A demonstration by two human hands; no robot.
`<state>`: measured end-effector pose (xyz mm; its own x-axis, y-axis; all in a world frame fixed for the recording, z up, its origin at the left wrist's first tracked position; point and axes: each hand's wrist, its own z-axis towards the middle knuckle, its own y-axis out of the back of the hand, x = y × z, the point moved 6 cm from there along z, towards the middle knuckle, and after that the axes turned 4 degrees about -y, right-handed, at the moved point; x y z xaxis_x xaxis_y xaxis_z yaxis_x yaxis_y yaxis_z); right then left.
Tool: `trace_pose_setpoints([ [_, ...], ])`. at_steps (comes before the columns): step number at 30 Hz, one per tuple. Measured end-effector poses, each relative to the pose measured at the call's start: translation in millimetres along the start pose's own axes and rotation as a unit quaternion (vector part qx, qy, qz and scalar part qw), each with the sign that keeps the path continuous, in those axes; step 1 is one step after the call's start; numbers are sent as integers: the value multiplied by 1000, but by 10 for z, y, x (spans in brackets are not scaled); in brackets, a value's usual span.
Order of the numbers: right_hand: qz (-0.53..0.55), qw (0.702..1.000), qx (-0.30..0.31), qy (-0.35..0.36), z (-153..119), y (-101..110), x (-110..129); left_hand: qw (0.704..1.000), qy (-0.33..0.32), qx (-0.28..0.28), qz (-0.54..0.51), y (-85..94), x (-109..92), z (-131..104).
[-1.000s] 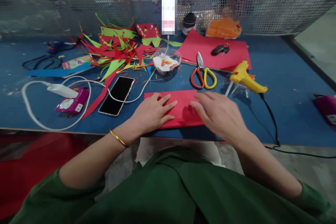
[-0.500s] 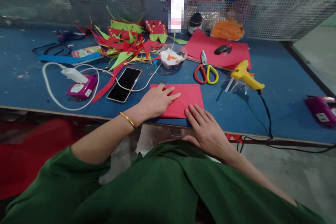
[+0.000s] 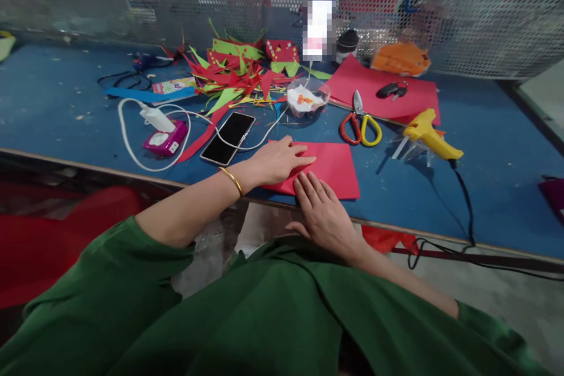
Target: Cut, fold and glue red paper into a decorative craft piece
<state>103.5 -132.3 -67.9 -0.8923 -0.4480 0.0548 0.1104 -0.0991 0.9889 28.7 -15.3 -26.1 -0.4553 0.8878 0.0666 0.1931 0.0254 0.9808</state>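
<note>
A folded sheet of red paper (image 3: 337, 167) lies at the front edge of the blue table (image 3: 396, 200). My left hand (image 3: 282, 160) rests flat on its left part, fingers stretched to the right. Close beside it, my right hand (image 3: 324, 211) presses on the near edge of the paper with fingers extended and thumb apart. Both hands are open and grip nothing. A phone (image 3: 228, 138) with a dark screen lies left of the paper. Scissors (image 3: 359, 120) with one red and one yellow handle lie beyond its right side.
A yellow glue gun (image 3: 429, 132) with a black cord lies at the right. Behind are a clear bowl (image 3: 307, 100), red sheets (image 3: 365, 85) with keys on them, and a heap of red and green paper cuttings (image 3: 233, 73). A purple plug adapter (image 3: 167, 138) with white cable sits at the left.
My right hand has slid left along the paper's near edge, closer to my left hand. My left hand stays on the paper. The whole view has shifted slightly.
</note>
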Motion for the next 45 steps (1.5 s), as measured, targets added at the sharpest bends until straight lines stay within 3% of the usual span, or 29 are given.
trace_pose_setpoints([
  [4,17,1000,0,-8,13,31,48,1000,-7,19,-16,29,68,12],
  [8,53,998,-2,15,251,65,204,997,-18,53,-44,30,171,45],
  [14,52,998,-40,25,322,-77,394,996,-9,68,-61,40,180,40],
  [25,69,993,-37,89,389,-66,512,998,-2,29,-58,-7,165,41],
  [29,73,989,-57,114,194,-35,359,999,-5,-6,-43,-50,136,40],
  [34,2,993,-119,22,-239,80,-103,999,9,-32,-42,-84,58,24],
  [39,-81,988,-122,-58,-690,179,-518,998,11,-50,-40,-72,-2,8],
  [42,-90,986,-115,-85,-759,265,-603,997,29,-50,-44,-59,-32,-1],
  [45,-72,985,-126,-93,-612,338,-561,996,49,-58,-49,-45,-81,-10],
])
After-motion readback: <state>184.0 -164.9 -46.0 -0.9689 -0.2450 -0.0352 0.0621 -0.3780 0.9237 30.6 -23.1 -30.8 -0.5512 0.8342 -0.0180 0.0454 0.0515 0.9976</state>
